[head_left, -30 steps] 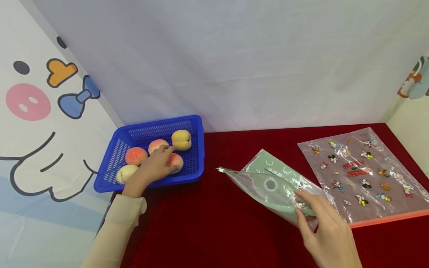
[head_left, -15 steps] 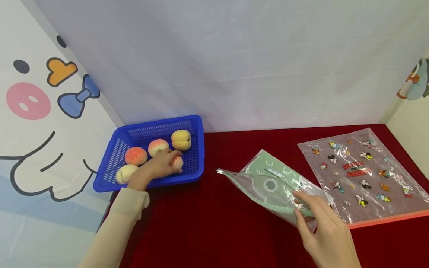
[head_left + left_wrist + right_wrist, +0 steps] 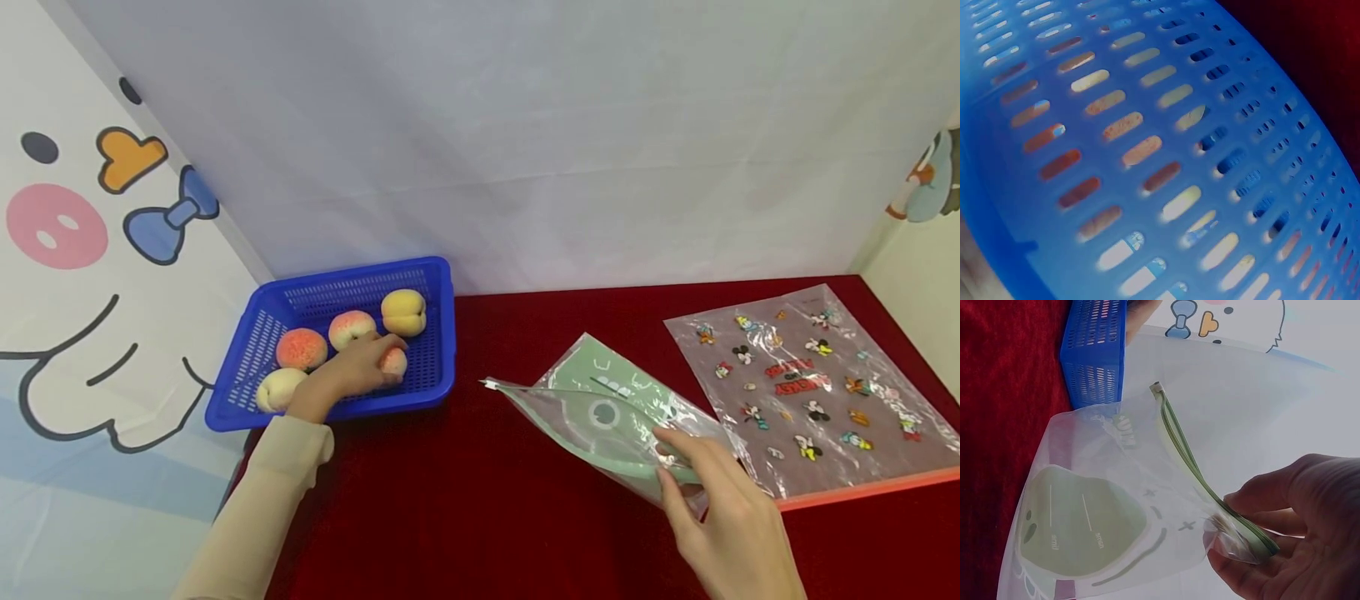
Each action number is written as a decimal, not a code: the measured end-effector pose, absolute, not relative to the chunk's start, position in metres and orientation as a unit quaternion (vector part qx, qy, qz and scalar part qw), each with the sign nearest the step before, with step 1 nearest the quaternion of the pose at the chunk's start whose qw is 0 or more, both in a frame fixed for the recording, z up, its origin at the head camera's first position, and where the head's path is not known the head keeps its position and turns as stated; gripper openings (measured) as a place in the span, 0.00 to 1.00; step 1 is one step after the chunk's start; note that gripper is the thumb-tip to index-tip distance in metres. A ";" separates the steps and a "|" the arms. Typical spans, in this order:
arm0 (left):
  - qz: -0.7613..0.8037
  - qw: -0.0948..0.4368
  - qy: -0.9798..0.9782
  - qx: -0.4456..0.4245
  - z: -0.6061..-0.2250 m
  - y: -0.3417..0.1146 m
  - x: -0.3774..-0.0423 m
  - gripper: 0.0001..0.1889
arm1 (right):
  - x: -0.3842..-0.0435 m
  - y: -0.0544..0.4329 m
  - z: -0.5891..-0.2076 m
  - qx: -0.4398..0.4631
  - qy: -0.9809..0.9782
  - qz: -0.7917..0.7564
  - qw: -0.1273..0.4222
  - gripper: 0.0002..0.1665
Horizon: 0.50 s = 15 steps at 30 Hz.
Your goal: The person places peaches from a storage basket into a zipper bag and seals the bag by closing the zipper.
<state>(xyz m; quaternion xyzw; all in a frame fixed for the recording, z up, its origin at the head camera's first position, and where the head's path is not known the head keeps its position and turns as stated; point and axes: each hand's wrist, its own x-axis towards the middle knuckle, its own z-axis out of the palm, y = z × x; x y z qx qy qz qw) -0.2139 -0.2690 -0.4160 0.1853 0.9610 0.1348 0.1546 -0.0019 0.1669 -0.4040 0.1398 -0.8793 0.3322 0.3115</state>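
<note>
My left hand [image 3: 363,367] reaches into the blue plastic basket [image 3: 442,392] and grips a pinkish peach [image 3: 393,363], its fingers curled over the top. Around it lie a red peach [image 3: 302,348], a pink-and-cream peach [image 3: 351,328], a yellow peach [image 3: 404,312] and a pale one [image 3: 279,390]. The left wrist view is filled by the slotted basket wall [image 3: 1147,187], which hides the fingers. My right hand [image 3: 731,508] pinches the green zip edge of a clear zip bag [image 3: 592,412] printed with a green cartoon face. In the right wrist view, the bag's mouth [image 3: 1179,437] gapes slightly.
A second clear bag [image 3: 813,392] with small cartoon prints and an orange edge lies flat at the right. Dark red cloth [image 3: 480,517] covers the table. A white curtain [image 3: 525,150] stands behind, and a printed cartoon panel [image 3: 82,317] at the left.
My left hand has shifted slightly to the right in the basket, its fingers closing over the pinkish peach. The right hand and the zip bag have stayed almost still.
</note>
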 end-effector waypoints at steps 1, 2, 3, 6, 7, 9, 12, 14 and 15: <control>0.131 0.148 0.962 0.187 -0.416 -0.270 -0.214 0.27 | -0.002 0.166 -0.403 0.138 -0.881 0.332 0.308 0.28; 0.129 0.142 0.963 0.187 -0.416 -0.271 -0.213 0.27 | -0.002 0.165 -0.403 0.136 -0.882 0.331 0.305 0.32; 0.128 0.136 0.964 0.187 -0.416 -0.272 -0.212 0.26 | -0.001 0.165 -0.402 0.135 -0.884 0.331 0.302 0.35; 0.125 0.117 0.967 0.186 -0.413 -0.273 -0.209 0.26 | -0.001 0.163 -0.400 0.131 -0.887 0.331 0.293 0.40; 0.126 0.112 0.968 0.185 -0.412 -0.273 -0.208 0.26 | -0.001 0.163 -0.400 0.131 -0.887 0.331 0.293 0.40; 0.127 0.102 0.970 0.183 -0.408 -0.272 -0.205 0.27 | -0.001 0.163 -0.400 0.132 -0.887 0.331 0.293 0.40; 0.132 0.092 0.971 0.179 -0.404 -0.269 -0.200 0.27 | -0.002 0.163 -0.400 0.131 -0.887 0.330 0.295 0.40; 0.134 0.085 0.971 0.179 -0.402 -0.267 -0.198 0.28 | -0.002 0.163 -0.400 0.129 -0.889 0.328 0.293 0.40; 0.137 0.081 0.971 0.179 -0.401 -0.266 -0.196 0.28 | -0.002 0.163 -0.400 0.129 -0.889 0.327 0.292 0.39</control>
